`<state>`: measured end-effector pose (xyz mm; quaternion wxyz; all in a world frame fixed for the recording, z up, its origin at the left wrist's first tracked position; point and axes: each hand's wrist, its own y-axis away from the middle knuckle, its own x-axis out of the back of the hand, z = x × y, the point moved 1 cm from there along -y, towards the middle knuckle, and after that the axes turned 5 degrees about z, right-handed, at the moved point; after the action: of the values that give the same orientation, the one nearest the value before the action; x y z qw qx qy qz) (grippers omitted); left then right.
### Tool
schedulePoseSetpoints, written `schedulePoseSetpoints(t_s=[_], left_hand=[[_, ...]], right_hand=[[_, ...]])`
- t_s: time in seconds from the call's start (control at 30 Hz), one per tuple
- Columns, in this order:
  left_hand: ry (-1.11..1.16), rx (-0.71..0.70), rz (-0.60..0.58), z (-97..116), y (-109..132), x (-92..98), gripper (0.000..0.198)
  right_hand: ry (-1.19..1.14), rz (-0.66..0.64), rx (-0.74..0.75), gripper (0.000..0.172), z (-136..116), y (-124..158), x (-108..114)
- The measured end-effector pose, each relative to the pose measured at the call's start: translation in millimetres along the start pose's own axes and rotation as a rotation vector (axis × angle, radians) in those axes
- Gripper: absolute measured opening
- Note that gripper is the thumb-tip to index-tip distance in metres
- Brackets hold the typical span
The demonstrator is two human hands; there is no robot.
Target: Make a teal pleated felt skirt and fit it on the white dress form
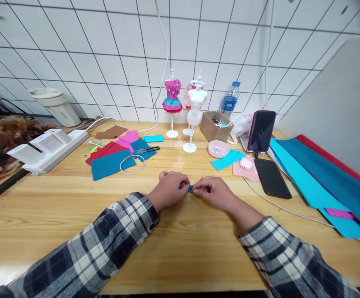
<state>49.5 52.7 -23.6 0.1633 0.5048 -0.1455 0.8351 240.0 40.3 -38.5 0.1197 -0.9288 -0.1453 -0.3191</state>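
Near the middle of the wooden table [180,248], my two hands meet over a small piece of dark blue crepe paper [190,188]. My left hand [174,187] pinches its left end, fingers curled over most of it. At the other end, the fingertips of my right hand [212,191] are closed on the paper. Only a short strip shows between the hands; the rest is hidden. Beyond them stands a bare white mini dress form [195,105], and left of it a second one wears a pink and turquoise paper dress [172,97].
Coloured paper sheets [111,164], a wire ring [132,171] and thread snips [147,150] lie back left. A pink bowl of beads [218,150], a cardboard box [215,128] and phones [273,178] sit back right. A power strip [48,151] lies far left; long paper sheets [332,178] far right.
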Motion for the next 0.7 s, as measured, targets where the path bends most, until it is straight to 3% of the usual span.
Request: schedulePoseSetpoints(t_s=[0.13, 0.3, 0.7], left_hand=[[-0.011, -0.033, 0.003, 0.2, 1.3, 1.6, 0.021], [0.008, -0.012, -0.037, 1.2, -0.1, 2.5, 0.023], [0.099, 0.096, -0.137, 1.8, -6.8, 10.2, 0.019]], right_hand=[[-0.081, 0.085, -0.084, 0.016, 3.4, -0.6, 0.7], [-0.125, 0.085, -0.112, 0.021, 6.6, -1.5, -1.4], [0.075, 0.041, -0.043, 0.017, 3.5, -1.4, -3.7]])
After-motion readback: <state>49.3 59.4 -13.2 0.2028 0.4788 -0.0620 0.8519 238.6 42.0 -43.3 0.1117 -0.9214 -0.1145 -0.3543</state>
